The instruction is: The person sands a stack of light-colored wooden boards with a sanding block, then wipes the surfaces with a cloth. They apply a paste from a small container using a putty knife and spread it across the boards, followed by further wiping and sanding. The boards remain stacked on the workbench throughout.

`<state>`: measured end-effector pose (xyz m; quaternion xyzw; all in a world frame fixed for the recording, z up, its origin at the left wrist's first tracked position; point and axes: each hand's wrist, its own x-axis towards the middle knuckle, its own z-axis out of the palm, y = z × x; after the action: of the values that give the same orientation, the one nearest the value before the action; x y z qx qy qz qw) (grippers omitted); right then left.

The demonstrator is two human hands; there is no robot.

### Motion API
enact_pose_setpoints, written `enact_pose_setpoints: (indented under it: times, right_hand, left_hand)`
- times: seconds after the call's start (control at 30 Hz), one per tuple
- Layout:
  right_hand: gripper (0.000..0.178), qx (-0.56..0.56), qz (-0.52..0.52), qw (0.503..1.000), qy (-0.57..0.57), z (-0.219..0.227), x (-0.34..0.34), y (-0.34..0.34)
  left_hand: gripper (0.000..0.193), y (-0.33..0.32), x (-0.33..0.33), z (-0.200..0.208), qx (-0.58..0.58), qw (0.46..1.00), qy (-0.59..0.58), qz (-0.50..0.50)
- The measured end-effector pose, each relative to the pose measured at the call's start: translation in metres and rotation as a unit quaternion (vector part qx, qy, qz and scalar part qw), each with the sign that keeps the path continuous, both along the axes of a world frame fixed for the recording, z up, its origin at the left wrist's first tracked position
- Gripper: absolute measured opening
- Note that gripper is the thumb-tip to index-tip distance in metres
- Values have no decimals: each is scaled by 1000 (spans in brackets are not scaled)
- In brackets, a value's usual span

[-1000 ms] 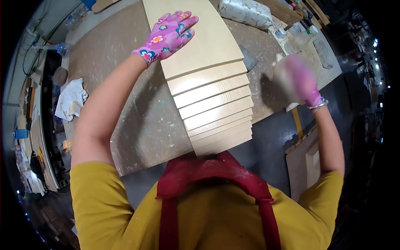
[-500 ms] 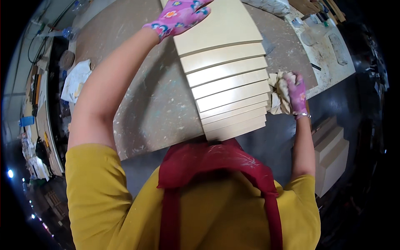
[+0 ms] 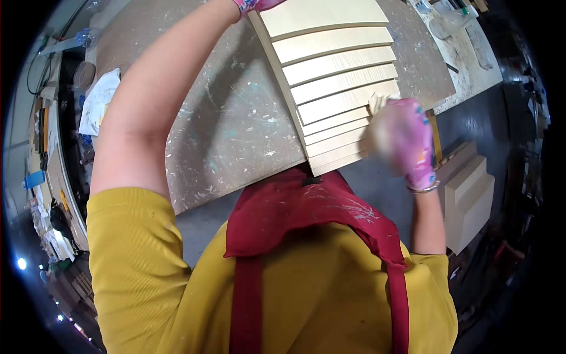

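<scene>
Several cream-coloured boards [image 3: 348,56] lie overlapped in steps, their near ends reaching the table's front edge. My right hand [image 3: 413,138], in a pink flowered glove, is closed round a crumpled beige cloth [image 3: 380,103] at the boards' right side, near the lower steps. Motion blurs this hand, and I cannot tell whether the cloth touches the boards. My left hand [image 3: 259,5], in a matching glove, is at the far left of the stack, beside the uppermost board. The upper edge of the picture cuts off most of its fingers.
The boards rest on a brown, paint-flecked table [image 3: 236,124]. More boards [image 3: 469,197] lean low on the right. A pale side bench [image 3: 466,76] at the back right holds a clear bottle [image 3: 451,23]. A white cloth [image 3: 100,103] hangs at the left.
My right hand has moved left with the cloth, to the boards' lower right side. My left hand has slid farther up, mostly out of the picture. The view has shifted slightly.
</scene>
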<state>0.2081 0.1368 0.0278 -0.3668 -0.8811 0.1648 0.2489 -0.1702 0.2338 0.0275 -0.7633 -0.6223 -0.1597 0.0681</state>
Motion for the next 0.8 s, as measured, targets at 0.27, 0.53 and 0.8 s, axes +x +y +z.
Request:
enact_pose_setpoints:
  times: [0.27,0.53,0.8]
  right_hand:
    - [19,44,-24,999,-19,-36,-56,-72]
    - [20,-150,55,987,15,-9,-60,-84]
    - [32,142,61,988,21,25,-80,-2]
  left_hand:
    - [53,1,1,2,27,1000,-6,6]
    - [53,-3,2,4,-4,1000,-2,9]
    - [54,-4,3,6,3,999,29,37]
